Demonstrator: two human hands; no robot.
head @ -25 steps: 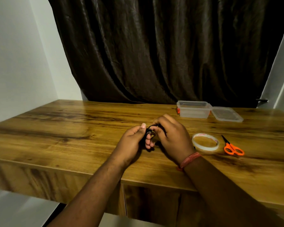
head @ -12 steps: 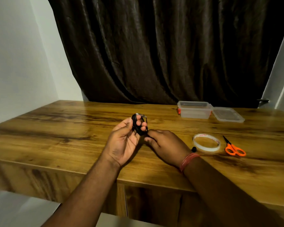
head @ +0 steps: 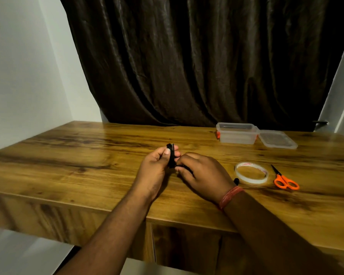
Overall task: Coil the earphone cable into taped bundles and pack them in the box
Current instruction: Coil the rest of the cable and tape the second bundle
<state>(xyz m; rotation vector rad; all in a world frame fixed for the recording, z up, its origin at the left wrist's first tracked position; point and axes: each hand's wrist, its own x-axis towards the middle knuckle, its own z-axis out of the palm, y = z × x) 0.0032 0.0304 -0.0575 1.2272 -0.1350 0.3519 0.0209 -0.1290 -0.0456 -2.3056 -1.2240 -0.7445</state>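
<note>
1. Cable (head: 171, 155): black, coiled into a small bundle, held edge-on above the bench (head: 87, 159), approx. centre of view.
2. Left hand (head: 157, 169): closed on the coil; thumb pressed against its near side, fingers wrapped behind.
3. Right hand (head: 203, 175): curled just beside the coil, fingertips (head: 180, 161) pinched at its lower edge on a dark strand; contact w/ left hand is seen. A red band (head: 229, 197) is worn on the wrist.
4. A small black piece (head: 236, 181) is seen on the bench just behind the right wrist; whether it belongs to the cable can't be told.
5. Tape (head: 251, 172): clear roll laid flat on the bench, right of the hands.
6. Scissors (head: 285, 180): orange handles, laid just right of the tape, blades pointed away.
7. Box (head: 236, 133): clear plastic, open, set at the far right of the bench; contents can't be told.
8. Lid (head: 276, 139): laid flat, touching the box's right side.
9. Curtain (head: 187, 66): dark, hung behind the bench.
</note>
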